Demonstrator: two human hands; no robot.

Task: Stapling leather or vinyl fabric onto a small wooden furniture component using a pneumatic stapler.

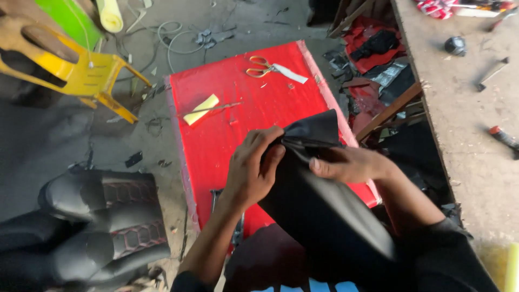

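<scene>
Both hands meet over the near half of a red rectangular work board (227, 130), and between them is a large sheet of black, leather-like material (319, 211). The left hand (251, 170) is curled around the sheet's upper left edge, fingers wrapped over the fold and thumb pressed against the face of the material, so it is clenched on the sheet. The right hand (351, 164) comes in from the right and pinches the same gathered top edge, thumb on the near side and fingers hidden behind it. Above the two grips, the sheet bunches into a creased, pointed flap that stands up over the board; below them, it hangs down broad and smooth toward the person's lap, covering the near right corner of the board. Farther up the board, well apart from the hands, lie a yellow foam block (201, 109) with a thin metal tool across it, and a pair of gold-handled scissors (260, 66) beside a grey strip. On the floor to the left sit a black seat cushion with red hexagon stitching (102, 221) and a yellow plastic chair (75, 67). A dusty workbench (465, 119) runs along the right.
</scene>
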